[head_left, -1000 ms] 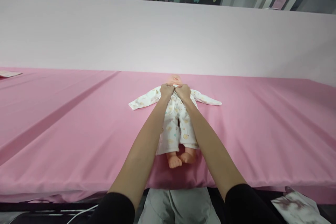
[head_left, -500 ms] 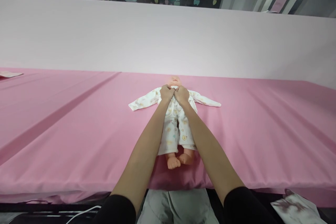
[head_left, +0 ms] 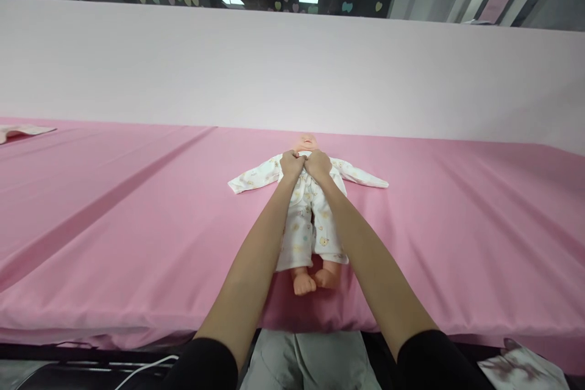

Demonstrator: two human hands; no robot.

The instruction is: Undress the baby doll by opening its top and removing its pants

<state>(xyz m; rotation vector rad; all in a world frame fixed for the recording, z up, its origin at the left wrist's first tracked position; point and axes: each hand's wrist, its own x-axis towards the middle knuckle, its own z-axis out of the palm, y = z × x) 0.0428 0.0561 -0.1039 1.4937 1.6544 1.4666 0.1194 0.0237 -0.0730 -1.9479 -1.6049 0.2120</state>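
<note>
A baby doll (head_left: 303, 284) lies face up on a pink cloth (head_left: 173, 213), its head away from me and its bare feet toward me. It wears a white printed baby top (head_left: 256, 177) with both sleeves spread wide, and matching trousers (head_left: 298, 237). My left hand (head_left: 291, 164) is closed on the front of the top, just below the doll's chin. Right beside it, my right hand (head_left: 319, 166) is closed on the same front. The fingertips of both hands nearly meet, and the bit of cloth or fastening between them is hidden.
A white wall (head_left: 292, 67) rises behind the pink cloth. At the far left lies a piece of light fabric (head_left: 27, 130). Below the near edge, a stained white cloth or bag (head_left: 523, 368) sits at right and a white cable (head_left: 146, 368) at left.
The view has shifted slightly, so everything appears a little further right. Both hands stay closed at the doll's upper chest, with hardly any movement.
</note>
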